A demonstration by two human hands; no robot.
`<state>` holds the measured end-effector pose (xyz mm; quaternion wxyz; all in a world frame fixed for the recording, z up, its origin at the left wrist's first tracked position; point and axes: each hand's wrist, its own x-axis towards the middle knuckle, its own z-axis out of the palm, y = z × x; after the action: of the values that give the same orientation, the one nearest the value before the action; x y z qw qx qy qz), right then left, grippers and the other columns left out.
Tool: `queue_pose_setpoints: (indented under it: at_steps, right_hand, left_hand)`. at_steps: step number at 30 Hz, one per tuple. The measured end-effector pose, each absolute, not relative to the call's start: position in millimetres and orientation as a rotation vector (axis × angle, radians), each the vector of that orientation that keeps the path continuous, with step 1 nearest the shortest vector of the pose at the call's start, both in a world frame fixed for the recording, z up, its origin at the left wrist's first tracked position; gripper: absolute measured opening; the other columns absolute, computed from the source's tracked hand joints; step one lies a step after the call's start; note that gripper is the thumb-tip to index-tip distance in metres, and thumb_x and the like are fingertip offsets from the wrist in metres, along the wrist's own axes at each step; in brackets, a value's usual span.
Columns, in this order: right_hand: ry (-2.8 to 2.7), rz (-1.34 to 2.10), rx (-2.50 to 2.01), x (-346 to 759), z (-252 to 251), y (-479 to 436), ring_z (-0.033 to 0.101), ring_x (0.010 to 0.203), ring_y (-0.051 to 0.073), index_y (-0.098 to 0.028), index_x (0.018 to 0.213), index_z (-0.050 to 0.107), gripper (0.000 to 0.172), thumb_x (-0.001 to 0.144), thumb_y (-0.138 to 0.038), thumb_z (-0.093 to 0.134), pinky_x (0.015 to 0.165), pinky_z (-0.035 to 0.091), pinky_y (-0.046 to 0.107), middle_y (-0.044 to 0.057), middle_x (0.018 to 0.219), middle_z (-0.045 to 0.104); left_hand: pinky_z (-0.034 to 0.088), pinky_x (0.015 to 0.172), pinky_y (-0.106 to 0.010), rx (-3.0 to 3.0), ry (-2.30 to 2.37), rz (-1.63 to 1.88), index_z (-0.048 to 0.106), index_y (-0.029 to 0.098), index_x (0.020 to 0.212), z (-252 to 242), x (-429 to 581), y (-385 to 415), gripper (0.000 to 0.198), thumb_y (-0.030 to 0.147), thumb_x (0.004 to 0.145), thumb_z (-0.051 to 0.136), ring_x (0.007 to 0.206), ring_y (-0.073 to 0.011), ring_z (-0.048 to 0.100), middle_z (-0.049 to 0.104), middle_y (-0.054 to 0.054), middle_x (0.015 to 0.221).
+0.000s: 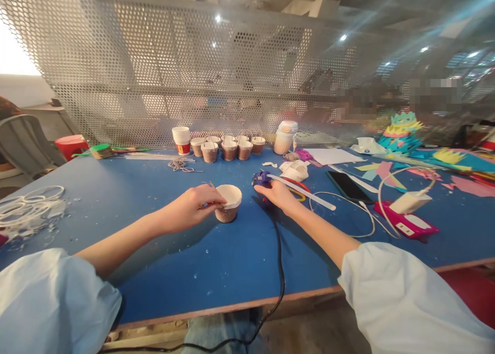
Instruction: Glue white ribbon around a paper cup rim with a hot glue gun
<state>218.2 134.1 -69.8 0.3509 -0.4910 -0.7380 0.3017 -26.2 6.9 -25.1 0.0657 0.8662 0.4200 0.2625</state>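
A small cup (227, 212) with a brown, rough-looking wrapped side and a white rim stands upright on the blue table (170, 271). At its left rim, my left hand (199, 204) is closed, fingertips pinched against the edge. A thin strand (211, 183) pokes up behind these fingers; whether they also grip it is unclear. To the right of the cup, my right hand (275, 193) wraps round a blue hot glue gun (261, 177). A long translucent glue stick (309, 192) sticks out of the gun's back, and its black cord (280, 261) runs down over the table edge.
Several similar brown cups (229, 150) line the back beside stacked paper cups (181, 140) and a lidded jar (285, 137). On the right lie a phone (349, 187), a pink power strip (410, 224), cables and paper scraps. White cord (31, 204) is heaped at left. A perforated metal screen (185, 70) stands behind.
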Motion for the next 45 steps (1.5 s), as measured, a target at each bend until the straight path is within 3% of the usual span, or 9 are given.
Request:
queue_pose_setpoints:
  at_steps: [5, 8, 12, 15, 21, 29, 45]
  right_hand:
    - [-1.828, 0.817, -1.247, 216, -74, 137, 0.052, 0.061, 0.017, -0.018, 0.068, 0.057, 0.008, 0.067, -0.026, 0.059, 0.06, 0.043, 0.028, -0.002, 0.058, 0.056]
    - [-1.754, 0.879, -1.222, 218, -71, 127, 0.055, 0.058, 0.017, -0.017, 0.074, 0.059, 0.012, 0.07, -0.027, 0.054, 0.054, 0.043, 0.027, 0.0, 0.063, 0.06]
    - [-1.718, 0.983, -1.075, 226, -55, 90, 0.064, 0.071, 0.018, -0.017, 0.092, 0.061, 0.022, 0.074, -0.027, 0.052, 0.059, 0.049, 0.027, 0.005, 0.086, 0.069]
    - [-1.738, 1.113, -0.857, 231, -42, 55, 0.062, 0.064, 0.016, -0.018, 0.082, 0.06, 0.013, 0.077, -0.028, 0.054, 0.061, 0.051, 0.028, 0.002, 0.074, 0.065]
    - [-1.91, 1.067, -0.993, 226, -46, 20, 0.047, 0.047, 0.011, -0.021, 0.069, 0.051, 0.027, 0.081, -0.043, 0.061, 0.048, 0.039, 0.024, -0.006, 0.05, 0.049]
    - [-2.015, 1.013, -0.906, 229, -55, 16, 0.037, 0.043, 0.008, -0.021, 0.066, 0.051, 0.025, 0.081, -0.038, 0.061, 0.043, 0.033, 0.021, -0.007, 0.05, 0.045]
    - [-2.087, 0.869, -0.839, 223, -61, 16, 0.038, 0.041, 0.008, -0.022, 0.062, 0.045, 0.027, 0.082, -0.035, 0.058, 0.043, 0.037, 0.021, -0.006, 0.048, 0.048]
  left_hand:
    - [0.048, 0.075, -0.029, 2.504, 1.409, 0.857, 0.07, 0.02, 0.093, -29, -21, 7, 0.024, 0.026, 0.093, 0.046, 0.083, -0.0177, 0.064, 0.072, -0.005, 0.088]
    - [0.048, 0.077, -0.028, 2.469, 1.453, 0.893, 0.07, 0.019, 0.089, -33, -17, 5, 0.025, 0.025, 0.093, 0.045, 0.082, -0.0168, 0.064, 0.07, -0.006, 0.091]
    - [0.046, 0.071, -0.027, 2.332, 1.608, 1.08, 0.068, 0.017, 0.087, -35, -13, 0, 0.024, 0.024, 0.092, 0.045, 0.076, -0.0159, 0.061, 0.066, -0.006, 0.085]
    - [0.044, 0.066, -0.026, 2.202, 1.731, 1.212, 0.067, 0.016, 0.086, -36, -11, -3, 0.022, 0.025, 0.091, 0.047, 0.07, -0.0147, 0.058, 0.063, -0.003, 0.077]
    - [0.042, 0.062, -0.025, 2.081, 1.738, 1.221, 0.068, 0.017, 0.086, -39, -8, -9, 0.02, 0.027, 0.088, 0.05, 0.067, -0.0137, 0.057, 0.064, -0.002, 0.075]
    - [0.041, 0.057, -0.023, 2.059, 1.705, 1.207, 0.069, 0.017, 0.085, -42, -3, -18, 0.017, 0.02, 0.082, 0.053, 0.059, -0.0105, 0.052, 0.063, -0.001, 0.074]
    - [0.041, 0.056, -0.022, 2.0, 1.726, 1.204, 0.063, 0.018, 0.073, -42, 1, -18, 0.016, 0.024, 0.084, 0.053, 0.059, -0.0109, 0.053, 0.062, 0.0, 0.071]
